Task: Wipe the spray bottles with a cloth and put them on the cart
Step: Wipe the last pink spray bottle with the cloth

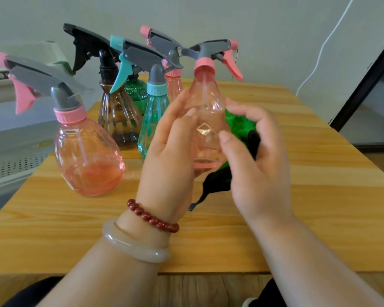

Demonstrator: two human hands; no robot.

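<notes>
- We see a light wooden surface (297, 196) running from the near edge to a pale wall at the far end.
- A white cable (319, 47) hangs down the wall at the far right, and a dark-framed panel (375, 85) stands along the right side.
- A white perforated shelf (16, 147) sits just beside the left edge of the surface.
- Five bottles stand grouped on the far left part of the surface. Nearest is a pink bottle with liquid (87, 156). Behind it are a brown bottle (118, 120) with a black head and a teal bottle (151, 120). A green bottle (135, 91) and a far pink bottle (173, 85) stand farthest back.
- We see the held pink bottle (205, 120) upright above the middle of the surface, lifted clear of it, with its trigger pointing right.
- The left hand (166, 156) grasps the held bottle from the left, its fingers (182, 129) wrapped round the body and base.
- The right hand (257, 165) grasps a green cloth (239, 125), its fingers (237, 109) curled over the cloth and pressing it against the bottle's right side.
- A dark edge of the cloth hangs below the bottle, between the two hands.
- The left wrist wears a red bead bracelet (152, 217) and a pale bangle (133, 244).
</notes>
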